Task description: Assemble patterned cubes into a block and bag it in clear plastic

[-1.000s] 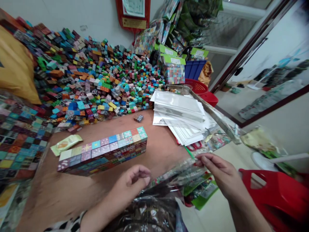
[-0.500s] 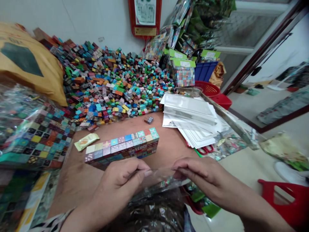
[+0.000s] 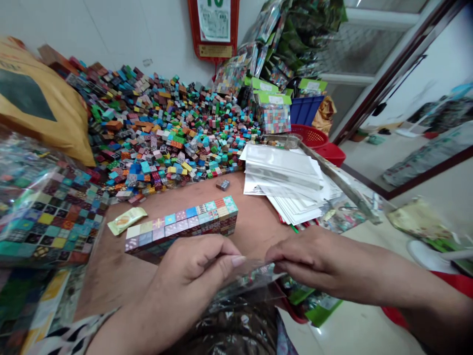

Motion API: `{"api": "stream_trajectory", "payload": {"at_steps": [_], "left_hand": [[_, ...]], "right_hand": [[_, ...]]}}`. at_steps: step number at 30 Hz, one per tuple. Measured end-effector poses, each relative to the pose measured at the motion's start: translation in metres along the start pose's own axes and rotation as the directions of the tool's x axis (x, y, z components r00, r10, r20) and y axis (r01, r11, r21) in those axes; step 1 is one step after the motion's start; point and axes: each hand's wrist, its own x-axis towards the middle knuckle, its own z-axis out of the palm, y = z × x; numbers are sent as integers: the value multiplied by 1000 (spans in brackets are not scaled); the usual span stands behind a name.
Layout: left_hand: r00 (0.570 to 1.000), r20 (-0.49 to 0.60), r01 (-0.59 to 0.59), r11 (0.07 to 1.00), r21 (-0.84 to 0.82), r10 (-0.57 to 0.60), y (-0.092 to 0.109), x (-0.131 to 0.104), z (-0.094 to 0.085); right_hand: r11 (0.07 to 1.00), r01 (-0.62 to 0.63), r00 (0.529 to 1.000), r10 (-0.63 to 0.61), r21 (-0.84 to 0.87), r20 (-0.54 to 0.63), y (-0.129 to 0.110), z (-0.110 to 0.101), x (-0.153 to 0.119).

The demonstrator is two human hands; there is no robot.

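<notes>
Between my two hands stretches a clear plastic bag point(image 3: 254, 278), held low over my lap by its upper edge. My left hand point(image 3: 201, 271) pinches one side between thumb and forefinger. On the other side my right hand point(image 3: 306, 261) is closed on the same edge. Just beyond my left hand, a block of small patterned cubes point(image 3: 181, 227), lined up in rows, stands on the brown tabletop point(image 3: 121, 276). Whether anything lies inside the bag I cannot tell; coloured pieces show through it.
A large heap of loose coloured cubes point(image 3: 158, 133) lies against the wall. White sheets and clear sleeves point(image 3: 284, 172) are stacked at the right. A green-and-white wrapped packet point(image 3: 127, 220) and a single small block point(image 3: 222, 184) rest on the table. A bagged cube stack point(image 3: 55, 217) stands left.
My view has shifted slightly, so the scene sits a little further left. Both hands keep hold of the plastic bag, and my right wrist has turned flatter.
</notes>
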Motion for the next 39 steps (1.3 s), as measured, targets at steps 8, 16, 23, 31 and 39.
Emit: {"api": "stream_trajectory", "payload": {"at_steps": [8,16,23,31,39], "left_hand": [[997,-8,-71,997,36,71,3,1,-1],[999,7,-39,996,78,39,1,5,-4],[993,101,66,997,27,-68,8,7,-7],[929,272,293,948,-121,-252,6,14,-10],[975,171,162,980,-116,-141,2,12,-1]], "right_hand": [[994,13,981,-34,-111,-192,0,7,12],[987,8,989,16,161,-149,-2,10,17],[972,-122,991,132,201,-37,-6,12,15],[983,-60,990,81,172,-117,-12,16,14],[948,-135,990,117,288,81,-2,3,7]]}}
